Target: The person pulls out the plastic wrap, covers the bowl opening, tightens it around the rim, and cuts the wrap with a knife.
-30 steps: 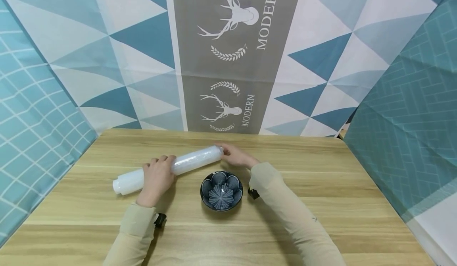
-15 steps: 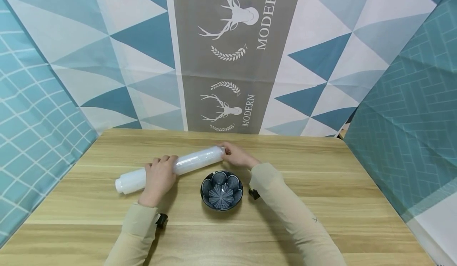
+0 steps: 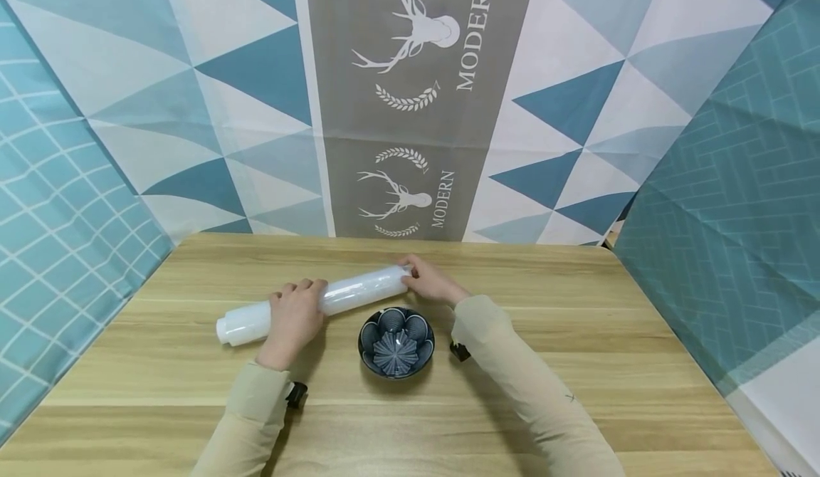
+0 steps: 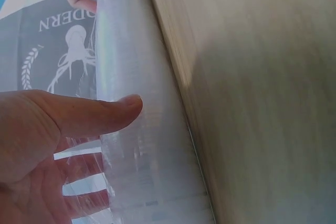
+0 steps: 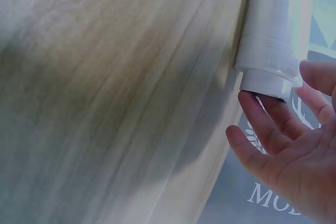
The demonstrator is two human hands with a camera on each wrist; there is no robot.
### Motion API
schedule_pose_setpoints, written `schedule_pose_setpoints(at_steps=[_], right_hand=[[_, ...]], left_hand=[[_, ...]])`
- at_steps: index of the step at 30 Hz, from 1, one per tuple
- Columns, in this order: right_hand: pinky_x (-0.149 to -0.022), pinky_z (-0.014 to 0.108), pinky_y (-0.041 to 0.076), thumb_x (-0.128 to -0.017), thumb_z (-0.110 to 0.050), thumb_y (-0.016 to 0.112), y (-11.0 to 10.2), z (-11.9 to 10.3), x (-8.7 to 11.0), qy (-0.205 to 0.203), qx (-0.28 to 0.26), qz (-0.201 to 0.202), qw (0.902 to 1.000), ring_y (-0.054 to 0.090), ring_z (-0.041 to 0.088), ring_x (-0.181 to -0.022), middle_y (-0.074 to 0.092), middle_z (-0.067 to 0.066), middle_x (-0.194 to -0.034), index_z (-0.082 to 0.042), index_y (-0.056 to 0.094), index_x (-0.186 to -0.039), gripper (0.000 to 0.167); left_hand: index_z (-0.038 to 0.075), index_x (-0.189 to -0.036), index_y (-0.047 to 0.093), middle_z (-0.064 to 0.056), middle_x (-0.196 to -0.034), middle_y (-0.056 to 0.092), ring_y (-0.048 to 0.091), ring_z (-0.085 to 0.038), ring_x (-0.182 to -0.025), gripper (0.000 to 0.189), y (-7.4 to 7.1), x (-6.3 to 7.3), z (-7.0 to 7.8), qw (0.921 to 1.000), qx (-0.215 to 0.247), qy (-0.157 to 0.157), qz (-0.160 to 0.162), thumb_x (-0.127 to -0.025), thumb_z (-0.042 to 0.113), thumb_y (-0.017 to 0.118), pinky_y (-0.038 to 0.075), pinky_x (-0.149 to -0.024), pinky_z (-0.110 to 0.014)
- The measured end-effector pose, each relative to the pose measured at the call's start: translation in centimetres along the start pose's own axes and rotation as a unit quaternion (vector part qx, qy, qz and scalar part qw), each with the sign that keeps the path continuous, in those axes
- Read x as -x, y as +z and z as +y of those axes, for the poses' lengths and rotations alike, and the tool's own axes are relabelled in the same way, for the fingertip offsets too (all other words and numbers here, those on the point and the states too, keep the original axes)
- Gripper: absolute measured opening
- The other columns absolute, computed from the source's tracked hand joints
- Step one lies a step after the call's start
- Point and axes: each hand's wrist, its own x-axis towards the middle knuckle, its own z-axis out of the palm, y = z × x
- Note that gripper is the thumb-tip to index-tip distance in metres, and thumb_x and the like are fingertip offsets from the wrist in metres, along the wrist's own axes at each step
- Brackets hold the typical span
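Observation:
A long roll of clear cling film [image 3: 359,292] lies slanted on the wooden table [image 3: 576,334], its right end farther from me. My left hand [image 3: 296,312] grips the roll left of its middle, thumb across the front [image 4: 94,114] and fingers behind the film [image 4: 142,129]. My right hand [image 3: 428,281] holds the roll's right end, with thumb and fingers [image 5: 262,124] around the white core end [image 5: 266,82]. A dark blue patterned bowl [image 3: 396,340] stands just in front of the roll, between my forearms.
Patterned blue, white and grey cloth walls close in the table at the back and both sides. Bare wooden tabletop stretches to the left, right and front of the bowl. Small black wrist devices [image 3: 296,394] sit under both sleeves.
The roll and both hands have shifted a little to the right along the table. The bowl has stayed put.

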Motion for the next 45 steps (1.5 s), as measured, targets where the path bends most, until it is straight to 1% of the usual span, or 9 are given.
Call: schedule_pose_setpoints(at_steps=[8, 18, 26, 33, 36, 37, 40, 43, 45], right_hand=[[-0.054, 0.022, 0.04, -0.091, -0.011, 0.051, 0.2, 0.0, 0.6, 0.009, -0.005, 0.013, 0.9999, 0.046, 0.013, -0.063, 0.055, 0.01, -0.082, -0.006, 0.046, -0.121, 0.03], [-0.056, 0.023, 0.04, -0.091, -0.011, 0.051, 0.0, 0.1, 1.1, 0.022, -0.012, 0.026, 0.9993, 0.047, 0.015, -0.064, 0.054, 0.009, -0.079, -0.006, 0.046, -0.119, 0.029], [-0.056, 0.023, 0.04, -0.091, -0.011, 0.052, -0.1, 0.6, 1.6, 0.025, 0.005, 0.036, 0.999, 0.048, 0.015, -0.064, 0.056, 0.009, -0.079, -0.007, 0.045, -0.12, 0.03], [-0.055, 0.025, 0.043, -0.092, -0.012, 0.051, -0.3, 1.0, 2.3, 0.04, 0.0, 0.033, 0.9987, 0.051, 0.017, -0.064, 0.058, 0.01, -0.08, -0.008, 0.045, -0.122, 0.031], [-0.057, 0.027, 0.044, -0.092, -0.012, 0.051, -0.4, 1.1, 2.7, 0.033, -0.009, 0.035, 0.9988, 0.052, 0.017, -0.064, 0.058, 0.01, -0.079, -0.006, 0.045, -0.121, 0.031], [-0.056, 0.026, 0.043, -0.092, -0.013, 0.051, -0.4, 1.1, 2.9, 0.019, -0.006, 0.038, 0.9991, 0.051, 0.016, -0.063, 0.057, 0.009, -0.076, -0.005, 0.045, -0.12, 0.03], [-0.056, 0.026, 0.042, -0.092, -0.014, 0.05, -0.5, 1.1, 3.3, 0.005, -0.002, 0.045, 0.999, 0.049, 0.015, -0.061, 0.054, 0.006, -0.073, -0.004, 0.045, -0.119, 0.029], [-0.055, 0.026, 0.04, -0.092, -0.013, 0.05, -0.5, 1.2, 3.7, 0.01, 0.0, 0.051, 0.9987, 0.047, 0.014, -0.06, 0.053, 0.007, -0.071, -0.004, 0.044, -0.12, 0.03], [-0.055, 0.026, 0.04, -0.092, -0.013, 0.05, -0.5, 1.3, 3.8, 0.026, -0.007, 0.053, 0.9983, 0.046, 0.014, -0.06, 0.053, 0.009, -0.072, -0.005, 0.045, -0.121, 0.03]], left_hand=[[0.003, -0.114, 0.058, -0.02, -0.106, 0.061, 0.053, -0.043, -0.095, 0.047, 0.2, 0.0, 0.5, 1.0, 0.0, 0.0, -0.004, -0.068, 0.004, 0.068, 0.039, -0.078, -0.06], [0.003, -0.114, 0.058, -0.02, -0.106, 0.061, 0.053, -0.042, -0.094, 0.049, 0.3, -0.3, 0.7, 0.9999, 0.004, 0.012, -0.007, -0.067, 0.005, 0.069, 0.039, -0.079, -0.059], [0.004, -0.115, 0.057, -0.02, -0.107, 0.061, 0.053, -0.043, -0.096, 0.048, 0.4, -0.3, 1.1, 0.9997, 0.004, 0.022, -0.009, -0.068, 0.004, 0.068, 0.039, -0.081, -0.06], [0.004, -0.115, 0.057, -0.018, -0.107, 0.061, 0.053, -0.043, -0.097, 0.048, 0.6, -0.4, 1.5, 0.9993, 0.004, 0.034, -0.015, -0.068, 0.003, 0.066, 0.038, -0.083, -0.061], [0.004, -0.115, 0.058, -0.018, -0.107, 0.061, 0.053, -0.042, -0.097, 0.048, 0.7, -0.5, 1.5, 0.9992, 0.006, 0.039, -0.012, -0.067, 0.003, 0.067, 0.039, -0.083, -0.06], [0.004, -0.114, 0.058, -0.018, -0.106, 0.061, 0.053, -0.042, -0.097, 0.048, 0.7, -0.5, 1.6, 0.9991, 0.007, 0.04, -0.01, -0.067, 0.003, 0.067, 0.039, -0.083, -0.06], [0.004, -0.114, 0.058, -0.018, -0.106, 0.062, 0.054, -0.042, -0.096, 0.048, 0.8, -0.5, 1.6, 0.9988, 0.008, 0.047, -0.007, -0.067, 0.002, 0.067, 0.039, -0.083, -0.06], [0.004, -0.114, 0.058, -0.017, -0.105, 0.062, 0.054, -0.042, -0.096, 0.046, 0.9, -0.6, 1.7, 0.9984, 0.009, 0.056, -0.005, -0.068, 0.001, 0.066, 0.039, -0.083, -0.059], [0.004, -0.113, 0.058, -0.017, -0.105, 0.062, 0.054, -0.042, -0.096, 0.045, 0.9, -0.6, 1.8, 0.9981, 0.01, 0.06, -0.005, -0.068, 0.001, 0.065, 0.039, -0.083, -0.059]])
